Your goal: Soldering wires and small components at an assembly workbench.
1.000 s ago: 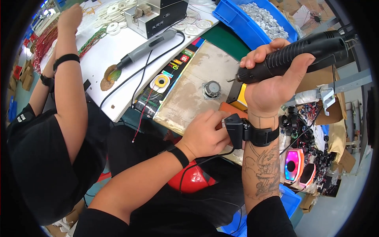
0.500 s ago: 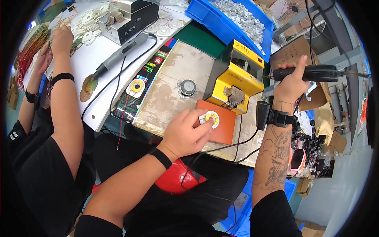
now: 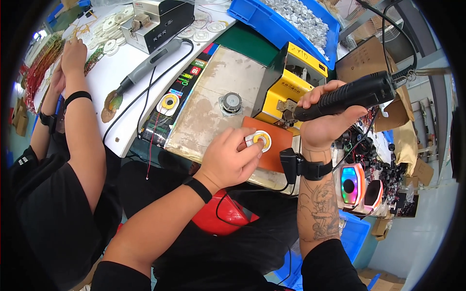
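Right hand (image 3: 323,123) clamped around a black cylindrical power tool (image 3: 347,97) with a black cable, held raised, its tip pointing left toward the yellow box-shaped machine (image 3: 286,85). Left hand (image 3: 228,162) rests fingers-curled on a small white ring with a yellow centre (image 3: 261,140), fingertips pinching its near-left edge. Ring lies on an orange-brown flat pad (image 3: 274,145), just near of the yellow machine and below-left of the tool tip. A co-worker's forearm (image 3: 85,131) at left, over the white table (image 3: 116,121).
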Demonstrator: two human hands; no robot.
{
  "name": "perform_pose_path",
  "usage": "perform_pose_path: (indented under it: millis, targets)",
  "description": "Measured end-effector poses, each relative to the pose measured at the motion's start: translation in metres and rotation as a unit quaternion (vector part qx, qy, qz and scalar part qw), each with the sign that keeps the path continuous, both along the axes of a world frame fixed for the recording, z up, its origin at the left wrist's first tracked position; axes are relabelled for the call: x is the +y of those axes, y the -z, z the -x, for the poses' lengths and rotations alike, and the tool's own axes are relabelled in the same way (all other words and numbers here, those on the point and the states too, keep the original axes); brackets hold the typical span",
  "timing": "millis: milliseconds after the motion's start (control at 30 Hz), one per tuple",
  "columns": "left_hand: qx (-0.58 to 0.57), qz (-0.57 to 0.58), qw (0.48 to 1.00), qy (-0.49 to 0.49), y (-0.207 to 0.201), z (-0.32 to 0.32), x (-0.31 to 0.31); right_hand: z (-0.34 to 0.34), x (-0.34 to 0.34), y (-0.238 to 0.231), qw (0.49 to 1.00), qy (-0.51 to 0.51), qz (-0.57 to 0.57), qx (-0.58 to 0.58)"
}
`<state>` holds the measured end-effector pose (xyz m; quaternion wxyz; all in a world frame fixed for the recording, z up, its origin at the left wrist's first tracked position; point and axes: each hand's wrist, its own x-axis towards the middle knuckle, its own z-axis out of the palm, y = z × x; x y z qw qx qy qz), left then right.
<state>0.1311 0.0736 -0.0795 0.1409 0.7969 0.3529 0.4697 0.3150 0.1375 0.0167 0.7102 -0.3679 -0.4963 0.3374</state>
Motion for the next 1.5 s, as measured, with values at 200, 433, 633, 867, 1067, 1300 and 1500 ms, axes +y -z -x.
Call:
perform_pose_path:
  millis: [200, 433, 633, 867, 1067, 1300, 1500]
  targets:
    - [0.015, 0.009, 1.0, -0.001, -0.002, 0.0, -0.002, -0.007, -0.004, 0.005, 1.0, -0.013, 0.017, -0.003]
    - [0.018, 0.011, 1.0, -0.003, -0.002, 0.0, -0.002, -0.005, -0.003, 0.009, 0.998, -0.008, -0.041, 0.038]
    - [-0.004, -0.01, 1.0, -0.01, -0.002, -0.004, 0.0, -0.006, 0.001, 0.01, 0.999, -0.01, -0.034, -0.02]
    - [-0.012, 0.003, 1.0, 0.0, 0.0, 0.0, 0.0, -0.002, -0.013, 0.011, 0.997, -0.038, 0.003, 0.067]
    - [-0.052, 0.004, 0.999, -0.012, 0.006, -0.004, 0.002, 0.026, -0.047, 0.003, 0.993, -0.08, 0.027, 0.081]
    - [-0.051, 0.019, 0.998, -0.009, 0.004, -0.002, 0.002, 0.05, -0.05, 0.013, 0.995, -0.071, 0.047, 0.06]
    - [-0.055, 0.003, 0.998, -0.005, 0.004, -0.002, 0.003, 0.054, -0.047, 0.013, 0.996, -0.064, 0.038, 0.054]
